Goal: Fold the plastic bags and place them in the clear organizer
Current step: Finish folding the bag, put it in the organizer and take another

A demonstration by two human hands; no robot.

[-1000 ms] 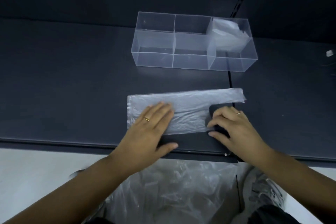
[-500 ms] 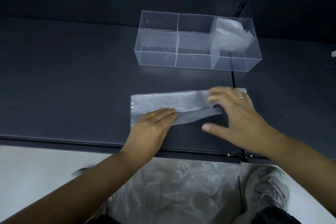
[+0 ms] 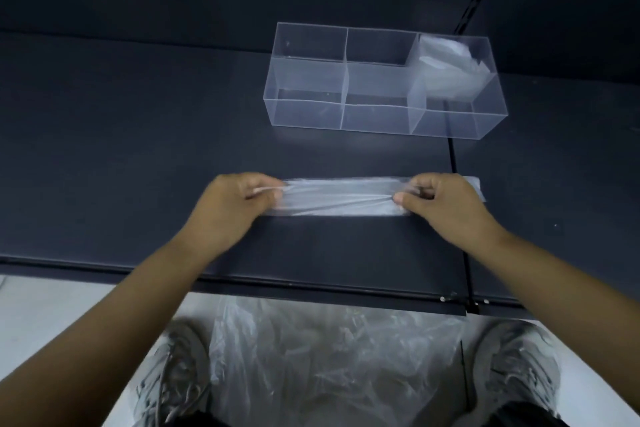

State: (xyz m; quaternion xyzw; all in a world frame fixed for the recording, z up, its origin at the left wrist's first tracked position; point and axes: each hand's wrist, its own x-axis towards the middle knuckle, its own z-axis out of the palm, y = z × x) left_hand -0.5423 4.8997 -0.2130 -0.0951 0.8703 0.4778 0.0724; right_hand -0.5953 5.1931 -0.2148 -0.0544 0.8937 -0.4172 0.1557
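Observation:
A clear plastic bag lies as a long narrow strip on the dark shelf. My left hand pinches its left end with curled fingers. My right hand pinches the strip near its right end, and a short tail of plastic sticks out past that hand. Behind them stands the clear organizer with three compartments. A folded bag sits in its right compartment; the left and middle ones hold nothing.
The shelf's front edge runs just below my forearms. A heap of loose plastic bags lies on the pale floor between my two grey shoes. A vertical seam crosses the shelf at the right.
The bag has been folded lengthwise into a narrower strip. Both hands went from lying flat on the plastic to pinching its two ends, the left hand moving to the left edge.

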